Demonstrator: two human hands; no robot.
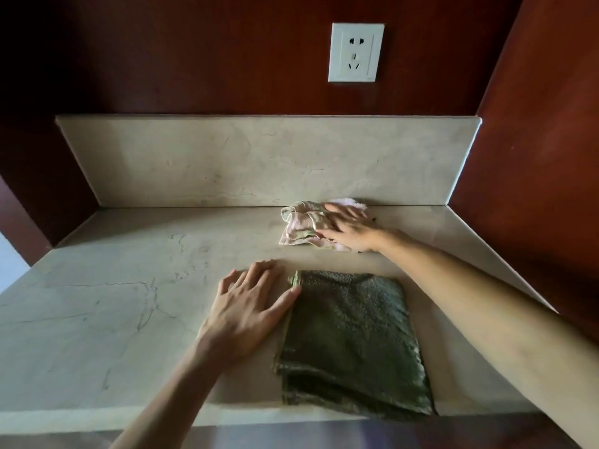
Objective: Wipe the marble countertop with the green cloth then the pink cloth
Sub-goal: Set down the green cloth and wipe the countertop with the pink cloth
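Green cloth [351,341] folded flat at the near edge of the marble tabletop [97,319], about 5 o'clock, nothing holding it. Left hand [249,314] just beside it at 6 o'clock, fingers spread and straight, flat on the marble, thumb tip touching the cloth's left edge; grip open, holds nothing. Farther back, around 1 o'clock, pink cloth [301,226] lies bunched right against the foot of the marble backsplash [227,163]. Right hand [351,230] on top of it, fingers straight and pressing down, not curled round it; open-handed grip, palm carrying the cloth. Judging by that, the green pass looks done and the pink-cloth step is in hand, starting at the back right. Next move probably calls for keeping pressure on the cloth and sweeping it leftward along the backsplash, then working toward the near edge, clearing the parked green cloth. White wall socket [356,52] at 12 o'clock above, untouched.
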